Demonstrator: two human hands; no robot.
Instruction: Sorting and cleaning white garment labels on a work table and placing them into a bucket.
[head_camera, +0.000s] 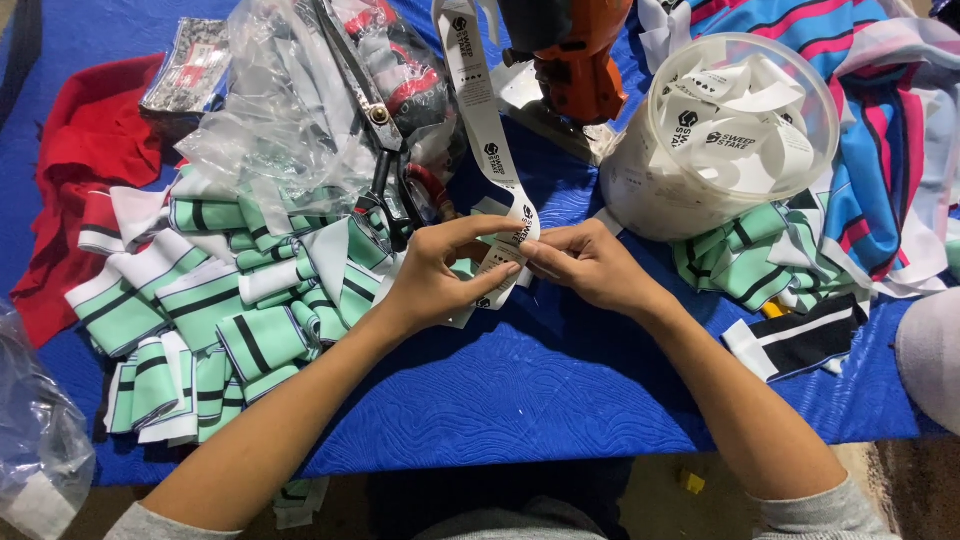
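A long white label ribbon (483, 120) with black print hangs down from above to the middle of the table. My left hand (440, 275) pinches its lower end from the left. My right hand (590, 262) pinches the same end from the right, fingertips touching the left hand's. Just left of the hands lies a heap of green, white and black striped fabric pieces (215, 310). Black-handled scissors (385, 150) lie above the left hand, partly under clear plastic.
A clear round tub (640, 190) holds several cut white labels at the right. An orange machine (575, 60) stands at the back. Red cloth (85, 150) lies at the left, pink and blue striped fabric (880, 130) at the right, over blue quilted cloth (520, 390).
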